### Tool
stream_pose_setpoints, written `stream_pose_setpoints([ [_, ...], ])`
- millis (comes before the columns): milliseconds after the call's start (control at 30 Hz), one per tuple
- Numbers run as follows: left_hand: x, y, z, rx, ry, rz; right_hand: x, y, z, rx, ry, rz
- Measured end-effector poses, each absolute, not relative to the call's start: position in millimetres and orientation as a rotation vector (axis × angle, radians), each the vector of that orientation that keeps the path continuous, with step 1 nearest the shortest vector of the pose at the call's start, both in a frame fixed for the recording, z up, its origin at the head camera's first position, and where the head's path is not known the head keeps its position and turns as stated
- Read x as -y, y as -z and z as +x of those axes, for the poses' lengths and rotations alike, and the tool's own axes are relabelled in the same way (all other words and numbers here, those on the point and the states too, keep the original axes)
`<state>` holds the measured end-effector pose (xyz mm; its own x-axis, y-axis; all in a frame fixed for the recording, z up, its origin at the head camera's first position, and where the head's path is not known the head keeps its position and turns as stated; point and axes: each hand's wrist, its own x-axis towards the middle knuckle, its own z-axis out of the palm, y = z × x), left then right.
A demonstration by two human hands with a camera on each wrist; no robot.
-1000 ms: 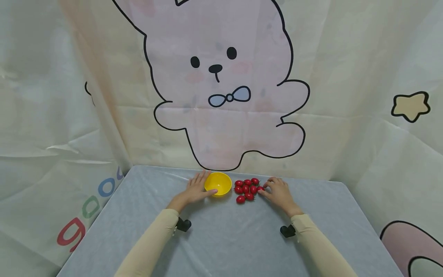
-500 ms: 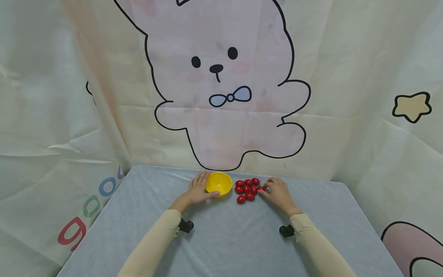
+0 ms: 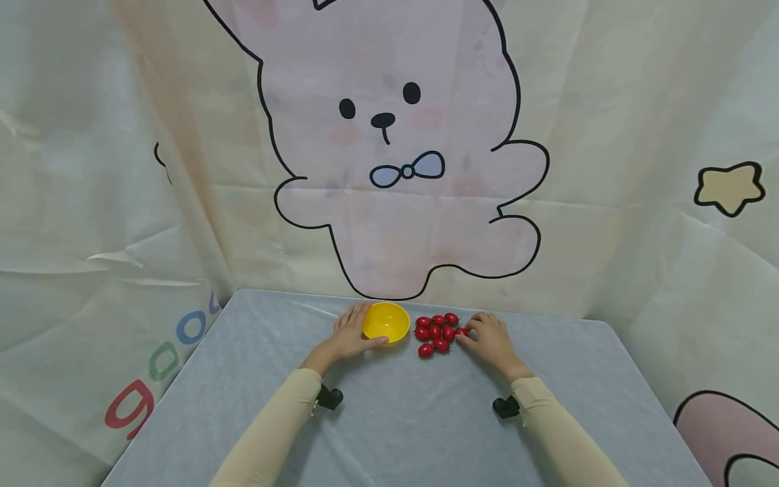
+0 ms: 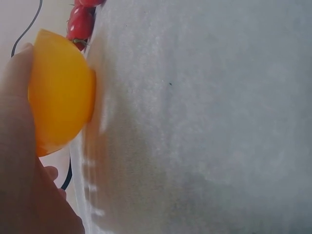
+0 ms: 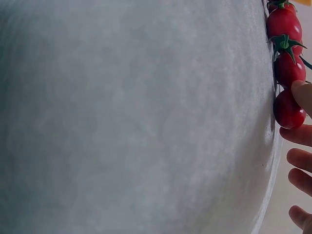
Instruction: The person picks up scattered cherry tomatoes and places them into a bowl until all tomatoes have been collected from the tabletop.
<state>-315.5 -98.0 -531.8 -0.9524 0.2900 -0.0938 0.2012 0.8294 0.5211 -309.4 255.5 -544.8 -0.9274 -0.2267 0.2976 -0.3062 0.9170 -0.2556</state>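
Cartoon-printed cloth [image 3: 450, 230] backed the table [image 3: 420, 419]; left hand [image 3: 350, 335] spread against yellow bowl [image 3: 387, 322], apparently steadying it, while right hand [image 3: 491, 339] pinched the rightmost tomato [image 5: 286, 110] of the cluster [image 3: 435, 331] beside the bowl.

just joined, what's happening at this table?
A person is handling cherry tomatoes and a bowl. Their left hand rests against the side of the yellow bowl, thumb by the near rim. Their right hand pinches a tomato at the cluster's right edge. The other tomatoes lie bunched on the table, right of the bowl. No tomatoes show in the bowl.
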Motion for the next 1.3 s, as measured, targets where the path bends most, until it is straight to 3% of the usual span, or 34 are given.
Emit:
stream_pose_setpoints([
  [733,97,529,-315,-2.843,-0.798,0.407,-254,524,-313,2.744,-0.460,0.425],
  [1300,97,525,-314,-2.802,-0.795,0.383,-220,498,-319,2.739,-0.467,0.483],
])
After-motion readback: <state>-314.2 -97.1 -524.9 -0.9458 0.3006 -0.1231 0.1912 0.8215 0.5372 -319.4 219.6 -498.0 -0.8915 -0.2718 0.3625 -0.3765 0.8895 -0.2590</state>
